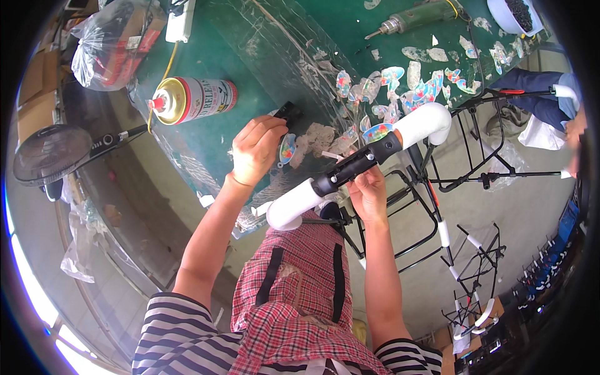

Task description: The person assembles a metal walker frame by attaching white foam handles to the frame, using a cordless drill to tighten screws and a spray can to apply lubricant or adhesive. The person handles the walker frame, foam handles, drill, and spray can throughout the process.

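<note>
A black bar point(357, 167) with curved white foam grips point(294, 203) at its two ends runs slantwise in front of me. My right hand point(369, 194) is closed around the bar's middle from below, with part of the fingers behind it. To the left, over the green table point(206, 37), my left hand point(257, 149) pinches a short black plastic part point(289, 113) at its fingertips. Just beside that hand lies a colourful sticker point(287, 149). More stickers and clear scraps point(390, 94) are scattered on the table beyond the bar.
A spray can point(209, 99) lies at the table's left, near a power strip point(180, 22) and a plastic bag point(115, 47). A green power drill point(415, 17) and a bowl of black bits point(515, 14) sit farther back. Black tube frames point(431, 206) stand right, near another person's hand point(574, 140).
</note>
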{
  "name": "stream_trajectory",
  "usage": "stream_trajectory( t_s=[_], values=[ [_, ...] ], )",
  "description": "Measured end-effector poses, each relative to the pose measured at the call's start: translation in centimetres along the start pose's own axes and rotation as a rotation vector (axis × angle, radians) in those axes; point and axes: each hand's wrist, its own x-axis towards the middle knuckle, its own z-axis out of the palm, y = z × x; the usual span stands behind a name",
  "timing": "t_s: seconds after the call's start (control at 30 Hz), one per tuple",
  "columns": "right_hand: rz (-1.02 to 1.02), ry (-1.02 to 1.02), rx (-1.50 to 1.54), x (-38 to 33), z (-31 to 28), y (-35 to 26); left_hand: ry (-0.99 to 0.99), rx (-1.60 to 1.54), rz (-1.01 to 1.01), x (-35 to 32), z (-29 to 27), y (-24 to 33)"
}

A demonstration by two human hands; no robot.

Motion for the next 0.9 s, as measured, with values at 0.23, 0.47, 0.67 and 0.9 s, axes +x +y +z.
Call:
stream_trajectory(
  t_s=[0.23, 0.47, 0.67, 0.9],
  values=[
    [0.006, 0.026, -0.022, 0.0, 0.2, -0.1, -0.076, 0.114, -0.075, -0.8, -1.0, 0.4],
    [0.004, -0.018, -0.009, 0.1, 0.0, 0.0, -0.055, 0.081, -0.289, -1.6, 0.0, 1.4],
    [0.002, -0.011, -0.017, 0.0, 0.0, -0.1, -0.011, 0.105, -0.204, -0.7, -0.5, 2.7],
    [0.01, -0.015, 0.003, -0.2, 0.7, -0.4, 0.036, 0.067, -0.12, -0.7, -1.4, 4.3]
  ],
)
